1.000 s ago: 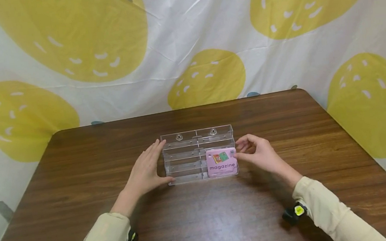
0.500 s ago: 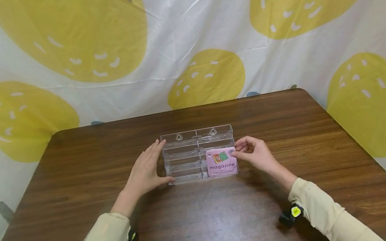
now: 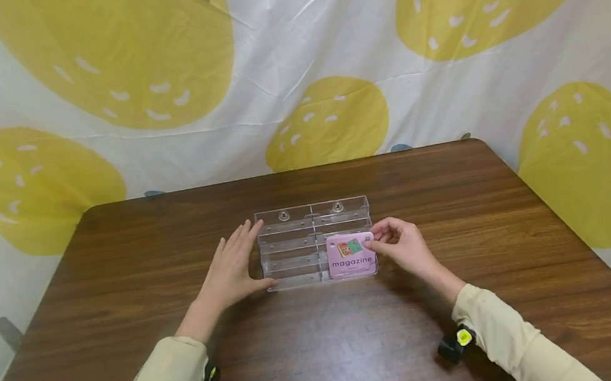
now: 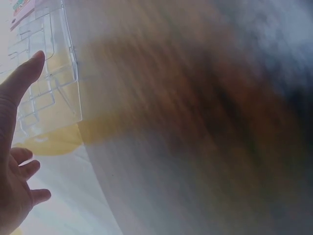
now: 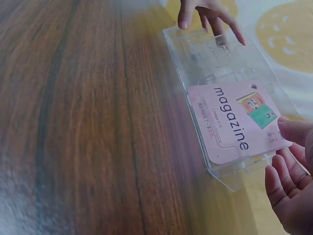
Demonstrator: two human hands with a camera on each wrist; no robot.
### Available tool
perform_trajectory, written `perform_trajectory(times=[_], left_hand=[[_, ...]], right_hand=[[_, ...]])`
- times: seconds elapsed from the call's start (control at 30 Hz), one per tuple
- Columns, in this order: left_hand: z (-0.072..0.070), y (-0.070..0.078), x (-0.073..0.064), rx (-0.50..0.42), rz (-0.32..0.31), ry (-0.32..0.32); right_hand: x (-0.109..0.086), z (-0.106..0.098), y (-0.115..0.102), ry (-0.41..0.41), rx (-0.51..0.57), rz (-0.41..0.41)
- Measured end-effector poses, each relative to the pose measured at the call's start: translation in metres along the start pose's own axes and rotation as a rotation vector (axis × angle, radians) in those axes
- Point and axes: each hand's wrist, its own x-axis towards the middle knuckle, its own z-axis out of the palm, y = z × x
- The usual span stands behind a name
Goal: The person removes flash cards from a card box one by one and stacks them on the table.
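Note:
A clear plastic tiered display rack (image 3: 290, 255) with two columns of pockets stands on the table in the head view. In its front right pocket sits a pink flashcard (image 3: 351, 267), printed "magazine" with a small picture. My right hand (image 3: 405, 246) pinches the card's upper right corner, thumb on the front; the right wrist view shows the fingers (image 5: 288, 183) loosely bent behind it. At the rack's left side, my left hand (image 3: 231, 263) has its fingers spread and straight, fingertips by the upper edge and thumb at the lower front corner. Whether one or several cards are pinched, I cannot tell.
The rack stands on a dark brown wooden table (image 3: 323, 345). Behind it hangs a white cloth (image 3: 255, 143) with large yellow fruit shapes. A dark strap device (image 3: 456, 344) is on the right wrist.
My right hand has shifted slightly left and its thumb has moved further over the card's corner. The card stays in the front right pocket; the left hand has barely moved.

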Motion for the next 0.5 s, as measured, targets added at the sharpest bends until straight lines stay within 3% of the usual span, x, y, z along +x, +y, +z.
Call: perform_trajectory(times=[0.5], left_hand=[[-0.0015,0.0014,-0.0003,0.019,-0.03,-0.011]], right_hand=[[0.0008,0.0041,0.0023,0.06,-0.076,-0.022]])
